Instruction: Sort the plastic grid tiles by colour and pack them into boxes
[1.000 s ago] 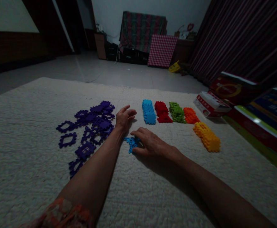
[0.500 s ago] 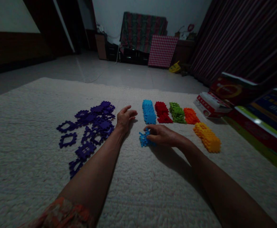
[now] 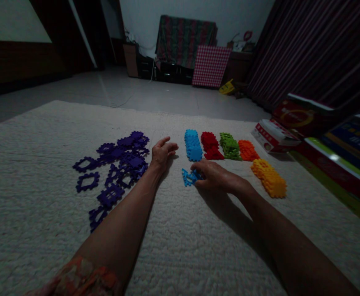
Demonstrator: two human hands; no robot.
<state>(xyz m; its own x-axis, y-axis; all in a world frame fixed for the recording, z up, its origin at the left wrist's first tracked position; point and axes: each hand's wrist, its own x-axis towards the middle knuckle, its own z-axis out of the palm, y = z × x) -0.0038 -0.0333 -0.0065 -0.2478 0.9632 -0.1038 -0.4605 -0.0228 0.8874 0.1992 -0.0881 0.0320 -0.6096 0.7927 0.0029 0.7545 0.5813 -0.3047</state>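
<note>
My right hand (image 3: 213,176) has its fingers closed on a few light blue interlocking plastic tiles (image 3: 188,177) with notched edges, low over the mat. Just beyond it lies an overlapping row of the same light blue tiles (image 3: 193,144). My left hand (image 3: 163,151) rests on the mat with its fingers loosely spread and nothing in them. Left of that hand is a loose heap of dark purple tiles (image 3: 118,153), several with window-like cutouts. My left forearm hides part of this heap.
To the right lie rows of red (image 3: 211,144), green (image 3: 230,146), orange (image 3: 248,150) and yellow tiles (image 3: 269,179). All are on a cream quilted mat (image 3: 180,246). A white-and-red box (image 3: 275,135) and larger cartons (image 3: 346,160) stand along the right edge.
My right hand has shifted slightly to the right and its grip on the light blue tiles has changed; they now sit at a different angle. My left hand stays in place.
</note>
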